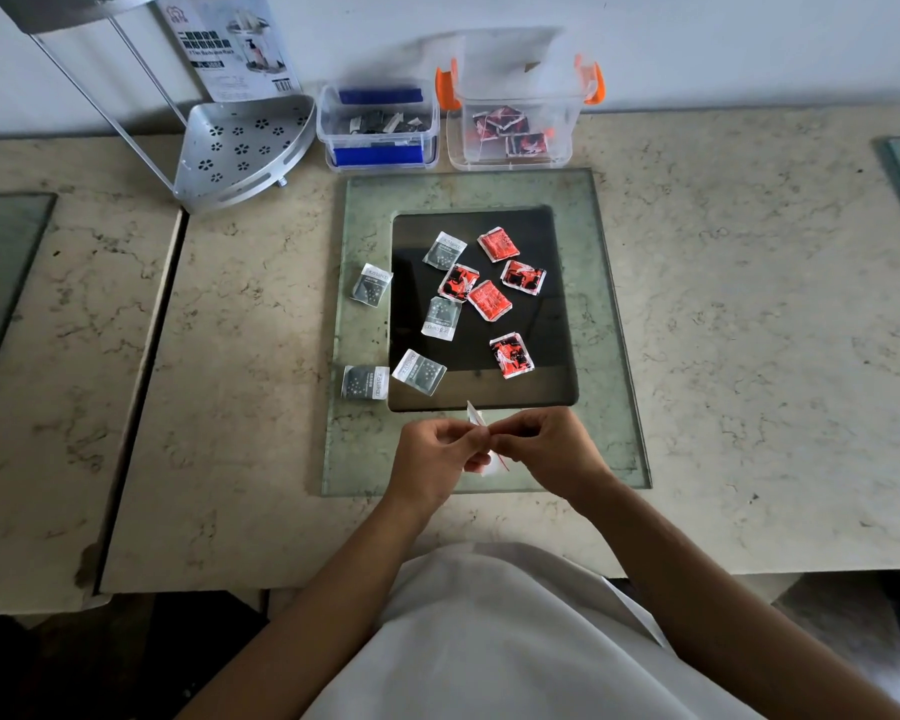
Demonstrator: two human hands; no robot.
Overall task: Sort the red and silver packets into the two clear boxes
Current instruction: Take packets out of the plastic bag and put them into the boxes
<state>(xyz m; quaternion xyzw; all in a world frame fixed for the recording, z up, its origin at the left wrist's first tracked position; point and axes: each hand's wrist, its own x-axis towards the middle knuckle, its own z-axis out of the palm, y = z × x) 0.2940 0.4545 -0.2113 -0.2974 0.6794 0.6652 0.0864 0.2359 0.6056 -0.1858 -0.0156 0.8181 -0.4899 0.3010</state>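
Pinching one packet point(481, 433) edge-on | left hand point(430, 454), right hand point(546, 449) fingers gripping

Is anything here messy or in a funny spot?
Nothing is spilled or broken. Loose red packets and silver packets lie scattered at odd angles on the glass plate, waiting for sorting.

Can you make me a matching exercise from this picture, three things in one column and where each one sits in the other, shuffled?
Things:
1. box with blue clips
2. box with orange clips
3. metal corner shelf

Places or contents:
A. holds red packets
B. far left, empty
C. holds silver packets

Pairs: 1-C, 2-A, 3-B
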